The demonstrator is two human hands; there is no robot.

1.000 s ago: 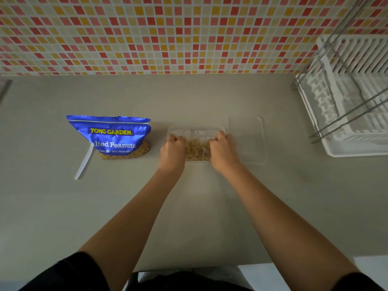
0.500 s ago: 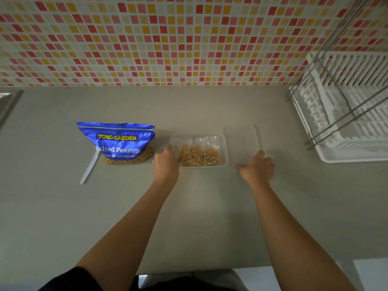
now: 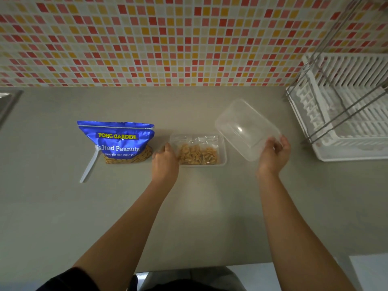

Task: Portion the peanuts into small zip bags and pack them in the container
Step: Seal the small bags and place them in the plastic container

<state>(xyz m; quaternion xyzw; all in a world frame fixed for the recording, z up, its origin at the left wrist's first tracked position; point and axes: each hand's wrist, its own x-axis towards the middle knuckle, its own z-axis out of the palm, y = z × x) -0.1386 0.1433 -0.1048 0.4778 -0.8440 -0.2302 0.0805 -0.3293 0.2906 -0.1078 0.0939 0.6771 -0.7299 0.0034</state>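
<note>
Head view: we look down on a grey counter (image 3: 189, 217) that runs back to a wall of red, orange and cream tiles (image 3: 147, 38).
Container: the clear rectangular container (image 3: 224, 158) sits on the counter near mid-frame, with its top uncovered.
Zip bags: inside it we see small zip bags of peanuts (image 3: 197, 155). The nuts are heaped toward the near side and the clear bag tops lie toward the wall. We cannot count the bags.
Left hand: the left hand (image 3: 165, 162) rests against the container's left end, back of the hand up. Its fingers are tucked out of sight, so we cannot tell whether they grip the wall or only touch it.
Right hand: the right hand (image 3: 273, 156) holds the clear lid (image 3: 245, 129) by its near corner, fingers and thumb curled round the rim.
Lid: it is off the counter and tilted, just right of the container's far right corner.
Peanut bag: the blue Salted Peanuts bag (image 3: 117, 139) stands just left of the left hand, with nuts showing through its clear base.
White strip: a white plastic strip (image 3: 89, 164) lies at the bag's left side, slanting toward us.
Dish rack: a white dish rack (image 3: 346, 122) with metal rods fills the right edge, well apart from the lid.
Sleeve: a dark sleeve (image 3: 69, 280) shows at the bottom left.
</note>
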